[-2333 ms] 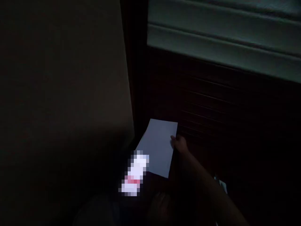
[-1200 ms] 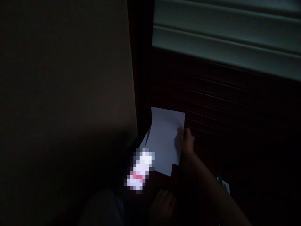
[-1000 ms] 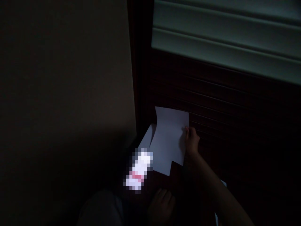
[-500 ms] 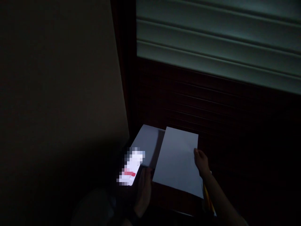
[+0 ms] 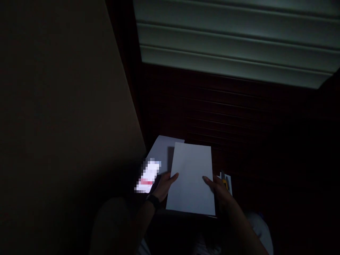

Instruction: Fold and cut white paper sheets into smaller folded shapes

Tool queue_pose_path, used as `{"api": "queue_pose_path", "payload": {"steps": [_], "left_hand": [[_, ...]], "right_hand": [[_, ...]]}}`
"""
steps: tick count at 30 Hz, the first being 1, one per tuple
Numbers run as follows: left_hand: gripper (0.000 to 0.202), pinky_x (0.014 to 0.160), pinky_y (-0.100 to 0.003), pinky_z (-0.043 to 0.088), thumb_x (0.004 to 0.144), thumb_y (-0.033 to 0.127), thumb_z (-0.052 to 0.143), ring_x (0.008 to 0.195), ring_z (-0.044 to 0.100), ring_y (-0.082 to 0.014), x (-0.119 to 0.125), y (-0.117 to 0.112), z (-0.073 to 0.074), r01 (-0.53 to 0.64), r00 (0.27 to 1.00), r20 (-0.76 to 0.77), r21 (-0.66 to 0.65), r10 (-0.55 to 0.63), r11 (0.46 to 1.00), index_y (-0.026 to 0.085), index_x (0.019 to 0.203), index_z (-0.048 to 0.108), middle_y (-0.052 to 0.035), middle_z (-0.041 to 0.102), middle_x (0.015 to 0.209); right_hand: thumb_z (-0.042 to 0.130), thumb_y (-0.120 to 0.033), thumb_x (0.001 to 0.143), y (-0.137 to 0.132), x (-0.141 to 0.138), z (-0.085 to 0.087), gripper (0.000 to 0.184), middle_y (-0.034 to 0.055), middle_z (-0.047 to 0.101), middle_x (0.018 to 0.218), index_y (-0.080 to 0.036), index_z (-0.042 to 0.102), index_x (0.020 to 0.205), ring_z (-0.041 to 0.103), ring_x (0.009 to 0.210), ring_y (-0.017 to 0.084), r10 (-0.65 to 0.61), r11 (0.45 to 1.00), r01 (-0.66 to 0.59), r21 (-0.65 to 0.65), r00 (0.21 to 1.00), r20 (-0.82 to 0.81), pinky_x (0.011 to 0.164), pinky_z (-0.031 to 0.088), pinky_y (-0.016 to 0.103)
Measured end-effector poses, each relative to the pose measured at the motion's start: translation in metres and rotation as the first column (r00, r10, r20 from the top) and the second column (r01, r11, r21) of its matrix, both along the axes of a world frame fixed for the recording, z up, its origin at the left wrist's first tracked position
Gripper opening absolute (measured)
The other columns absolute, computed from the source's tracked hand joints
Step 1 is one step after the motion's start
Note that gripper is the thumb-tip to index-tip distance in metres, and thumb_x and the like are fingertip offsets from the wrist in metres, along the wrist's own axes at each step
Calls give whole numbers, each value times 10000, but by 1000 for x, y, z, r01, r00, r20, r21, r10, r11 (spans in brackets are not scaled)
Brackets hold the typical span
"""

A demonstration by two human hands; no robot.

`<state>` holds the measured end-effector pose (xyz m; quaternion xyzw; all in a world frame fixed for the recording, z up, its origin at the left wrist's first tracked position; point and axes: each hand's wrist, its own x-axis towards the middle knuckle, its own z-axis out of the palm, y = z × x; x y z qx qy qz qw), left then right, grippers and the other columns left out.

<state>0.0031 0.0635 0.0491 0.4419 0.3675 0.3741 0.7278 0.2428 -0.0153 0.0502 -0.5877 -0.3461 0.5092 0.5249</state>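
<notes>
Dim room [image 5: 66, 88], dark surface [image 5: 216, 171]: your left hand [image 5: 164, 186] and right hand [image 5: 221, 189] gripped the nearer of two large white paper rectangles [image 5: 190, 187].

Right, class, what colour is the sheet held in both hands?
The sheet looks plain white; it shows best in the head view.

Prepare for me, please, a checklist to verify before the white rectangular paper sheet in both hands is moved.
1. Left hand grips the white rectangular paper sheet at its left edge: ok.
2. Right hand grips its right edge, thumb on top: ok.
3. Second white paper sheet, lying behind, fully uncovered: not ok, the held sheet partly hides it.
4. Bright rectangular screen not covered by the held sheet: ok.
5. Yellow-handled cutter not touching the right hand: cannot tell.
6. Good lighting: not ok, very dark.
</notes>
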Motion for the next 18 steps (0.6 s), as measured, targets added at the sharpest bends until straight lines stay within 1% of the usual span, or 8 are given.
{"api": "queue_pose_path", "payload": {"steps": [2, 5, 8, 11, 14, 16, 18], "left_hand": [[473, 777, -367, 468, 731, 475, 618, 849, 631, -250, -3, 0, 3, 32, 999, 22, -8, -32, 999, 88, 1004, 615, -119, 675, 949], [450, 802, -369, 460, 728, 425, 641, 862, 627, -242, -7, 3, 8, 95, 995, 38, -1, -95, 995, 93, 1030, 611, -120, 668, 980], [456, 806, -368, 458, 697, 397, 678, 886, 620, -242, -9, 9, 9, 160, 987, 12, -3, -160, 987, 105, 1041, 610, -116, 662, 1004], [446, 798, -365, 459, 679, 401, 690, 875, 621, -246, -9, 12, 7, 205, 978, -31, -21, -206, 978, 96, 998, 625, -121, 668, 972], [420, 786, -366, 462, 721, 442, 636, 848, 624, -241, -10, 12, 3, 193, 980, -52, -15, -193, 981, 104, 970, 633, -104, 675, 926], [410, 780, -367, 463, 751, 458, 596, 836, 623, -237, -10, 11, 2, 168, 984, -53, -2, -168, 986, 119, 979, 630, -90, 675, 919], [408, 780, -367, 462, 753, 453, 596, 838, 621, -237, -10, 11, 2, 157, 986, -58, 13, -156, 988, 124, 994, 625, -87, 671, 929]], "right_hand": [[641, -445, 706, -4, -5, -4, 388, 78, 666, 1030, -207, 622, 1013, 600, 981, 278, 36, 999, -37, -9, 999, -27, 828, 476, 385], [642, -430, 708, -5, -8, -8, 403, 92, 680, 987, -172, 616, 1017, 627, 909, 285, 54, 998, -56, -41, 997, -50, 794, 489, 409], [646, -419, 708, -6, -6, -2, 405, 102, 683, 975, -170, 612, 1025, 643, 857, 283, 85, 992, -94, -89, 991, -101, 747, 504, 406], [645, -408, 716, -6, -3, 8, 400, 101, 687, 966, -193, 600, 1051, 654, 820, 274, 83, 985, -103, -139, 986, -145, 724, 508, 403], [675, -381, 695, -4, 1, 9, 401, 108, 679, 993, -185, 605, 1038, 652, 826, 274, 91, 982, -119, -148, 979, -180, 736, 504, 413], [699, -369, 674, -3, 4, 2, 411, 112, 667, 1024, -173, 611, 1023, 644, 859, 276, 121, 982, -150, -118, 967, -225, 761, 497, 417], [712, -376, 661, -2, 6, -8, 437, 110, 665, 1025, -168, 607, 1030, 638, 875, 276, 142, 982, -169, -78, 952, -272, 785, 486, 425]]}}
